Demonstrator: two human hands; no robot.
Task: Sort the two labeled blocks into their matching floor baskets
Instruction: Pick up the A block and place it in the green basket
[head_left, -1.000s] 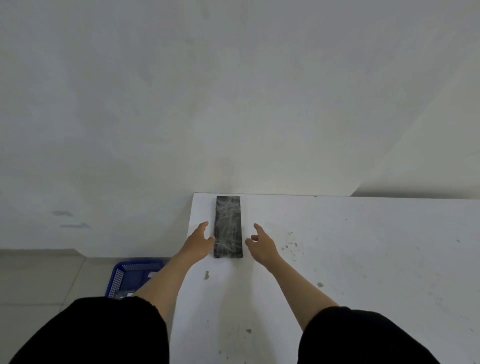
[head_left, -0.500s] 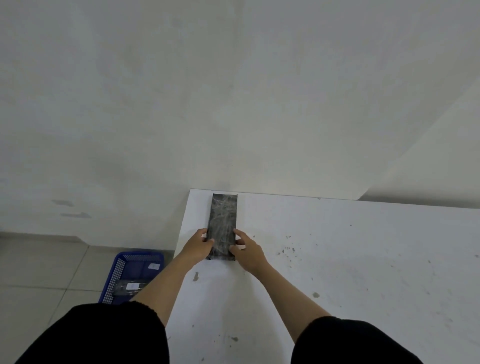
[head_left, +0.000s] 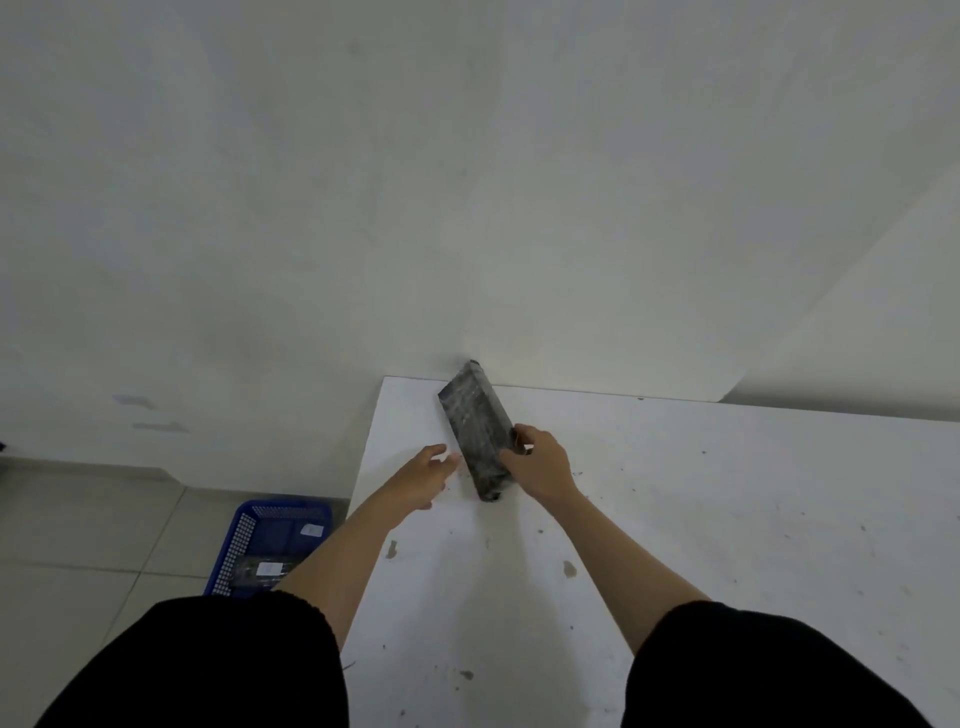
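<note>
A long dark grey block (head_left: 475, 426) wrapped in scuffed plastic is tilted up off the white table (head_left: 727, 519), its far end raised toward the wall. My right hand (head_left: 540, 462) grips its near right side. My left hand (head_left: 423, 475) hovers just left of the block with fingers spread, holding nothing. A blue mesh floor basket (head_left: 244, 540) stands on the tiles left of the table, with a white label inside and another dark labelled block (head_left: 262, 571) lying in it, partly hidden by my left arm.
A plain white wall rises right behind the table's far edge. The table's left edge runs from the wall down toward me, with grey floor tiles (head_left: 78, 545) beyond it. Small dark stains dot the tabletop.
Both hands closed on the flat block's near end; now my right hand has lifted and tilted it, turning it to the left, while my left hand has let go and opened.
</note>
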